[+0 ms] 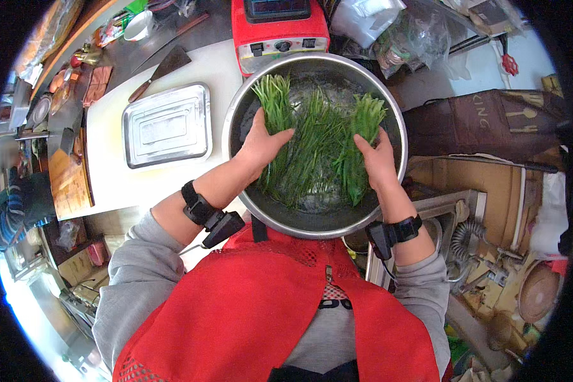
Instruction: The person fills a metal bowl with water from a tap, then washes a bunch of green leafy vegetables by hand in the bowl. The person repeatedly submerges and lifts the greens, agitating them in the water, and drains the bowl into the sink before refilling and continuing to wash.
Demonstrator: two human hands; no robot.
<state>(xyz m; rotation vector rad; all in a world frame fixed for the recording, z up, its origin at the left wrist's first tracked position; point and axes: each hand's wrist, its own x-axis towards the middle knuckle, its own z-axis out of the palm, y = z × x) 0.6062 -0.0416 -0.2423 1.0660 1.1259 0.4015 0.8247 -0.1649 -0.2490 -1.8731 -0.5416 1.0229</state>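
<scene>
A large round stainless steel basin [310, 232] stands before me, with wet leafy greens inside. At its left side, my left hand [265, 143] grips one bunch of greens [273, 95], the cut stem ends pointing away from me. My right hand [377, 155] holds another bunch [366, 112] near the right wall, its leaves hanging toward me. Between the two hands lies a loose heap of thin green stalks [317, 138] on the basin's bottom. Some fingers of both hands are hidden behind the greens.
Left of the basin, an upturned or lidded metal tray [168, 126] rests on a white cutting board [106, 143]. A cleaver [164, 71] lies behind it. A red appliance [280, 36] with knobs stands beyond the basin's rim. A metal sink [427, 205] is at the right.
</scene>
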